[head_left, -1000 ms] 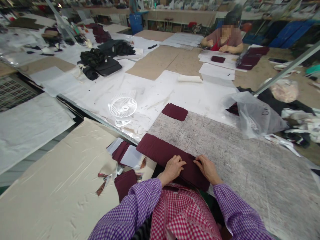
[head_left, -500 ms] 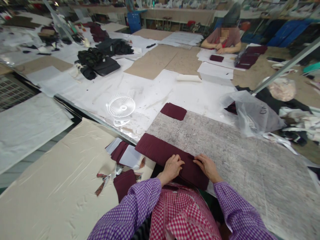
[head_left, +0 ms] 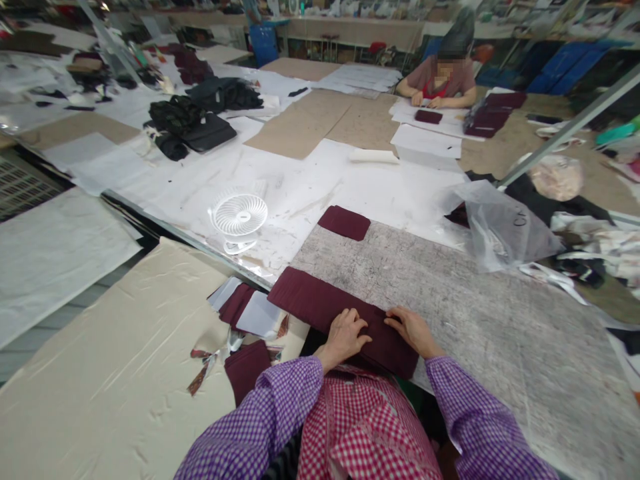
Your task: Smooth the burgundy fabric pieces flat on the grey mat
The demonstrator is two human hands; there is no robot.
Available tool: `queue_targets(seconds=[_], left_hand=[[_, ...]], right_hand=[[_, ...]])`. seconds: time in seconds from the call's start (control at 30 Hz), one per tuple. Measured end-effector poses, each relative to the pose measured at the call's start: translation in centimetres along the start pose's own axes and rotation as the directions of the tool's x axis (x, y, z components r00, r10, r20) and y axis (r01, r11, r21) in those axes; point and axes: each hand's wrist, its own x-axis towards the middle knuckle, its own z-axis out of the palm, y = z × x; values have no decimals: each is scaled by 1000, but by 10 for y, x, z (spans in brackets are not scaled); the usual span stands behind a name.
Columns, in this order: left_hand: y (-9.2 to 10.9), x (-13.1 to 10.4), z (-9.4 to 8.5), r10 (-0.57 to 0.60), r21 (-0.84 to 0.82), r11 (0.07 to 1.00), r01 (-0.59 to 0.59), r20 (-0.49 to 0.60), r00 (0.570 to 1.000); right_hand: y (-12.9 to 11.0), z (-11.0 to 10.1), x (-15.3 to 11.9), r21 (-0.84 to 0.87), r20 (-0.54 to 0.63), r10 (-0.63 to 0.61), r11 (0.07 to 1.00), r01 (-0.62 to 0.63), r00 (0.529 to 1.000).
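Observation:
A long folded strip of maroon fabric point(head_left: 320, 297) lies slantwise across the near edge of the grey table board, right in front of me. My left hand point(head_left: 346, 337) rests on its middle, fingers bent and the thumb spread away from them. At the strip's far edge, my right hand point(head_left: 411, 330) touches the cloth with its fingertips, the fingers slightly apart. Neither hand shows a grip around the fabric. A smaller maroon fabric stack point(head_left: 344, 223) sits at the board's far left corner, beyond both hands.
To the left, grey and maroon fabric pieces point(head_left: 247, 310) and another maroon piece point(head_left: 247, 367) lie on cream sheeting point(head_left: 100, 347). A white fan point(head_left: 240, 217) stands on the table. A clear plastic bag point(head_left: 505, 227) lies at right. Across the table sits a co-worker point(head_left: 443, 83).
My left thumb has spread away from the fingers. Both hands stay at nearly the same spots on the maroon strip. The view has shifted slightly; the co-worker's hands have moved apart.

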Motion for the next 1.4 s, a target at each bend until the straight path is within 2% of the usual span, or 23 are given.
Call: queue_targets(seconds=[0.13, 0.27, 0.47, 0.57, 0.63, 0.73, 0.87, 1.0, 1.13, 1.3, 1.4], left_hand=[[7, 0, 2, -33, 66, 997, 34, -11, 999], [6, 1, 4, -52, 52, 997, 52, -2, 999], [4, 2, 8, -60, 57, 997, 60, -3, 998], [5, 2, 8, -60, 71, 996, 60, 1, 998], [5, 2, 8, -64, 76, 995, 63, 7, 998], [5, 2, 7, -66, 79, 995, 65, 12, 998], [4, 3, 7, -62, 80, 995, 60, 22, 998], [3, 4, 7, -69, 72, 995, 66, 32, 997], [2, 5, 7, -70, 60, 996, 68, 28, 997], [3, 4, 7, -71, 49, 996, 70, 14, 997], [3, 4, 8, -71, 36, 997, 71, 6, 997]], right_hand=[[-3, 1, 0, -35, -22, 35, 999, -36, 999], [-8, -1, 1, -92, -17, 52, 994, -53, 999], [-32, -12, 5, -254, -41, 32, 966, -41, 999], [-42, -21, 13, -294, 74, -60, 953, 80, 995], [-44, -27, 21, -298, 175, -113, 941, 162, 978], [-45, -34, 34, -304, 278, -138, 926, 224, 951], [-47, -38, 44, -298, 358, -145, 919, 260, 922], [-50, -38, 42, -245, 388, -170, 928, 279, 906], [-36, -37, 30, -152, 372, -153, 963, 222, 916], [-1, -34, 10, -88, 339, 20, 996, 11, 940], [9, -32, 1, -101, 318, 110, 992, -82, 942]])
